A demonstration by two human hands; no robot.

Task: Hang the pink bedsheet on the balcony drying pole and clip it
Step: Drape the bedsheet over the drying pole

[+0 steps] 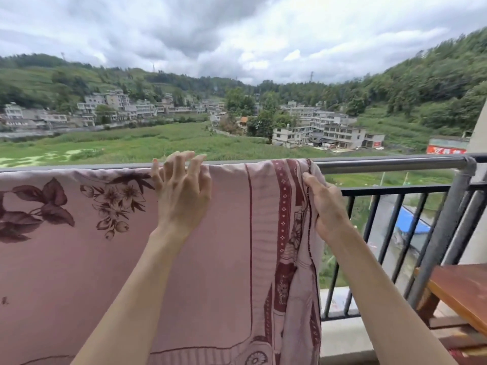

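Where railing meets pole [382, 164], draped pink bedsheet [224, 246].

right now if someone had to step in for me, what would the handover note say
Left hand: open, fingers spread, resting on the pink bedsheet at the top of the drying pole.
Right hand: shut on the sheet's right side edge, just below the pole.
Done: sheet is draped over the pole, hanging down the near side; right edge is bunched.
Left: spread that edge flat, then clip. No clips in view, either on the sheet or nearby.
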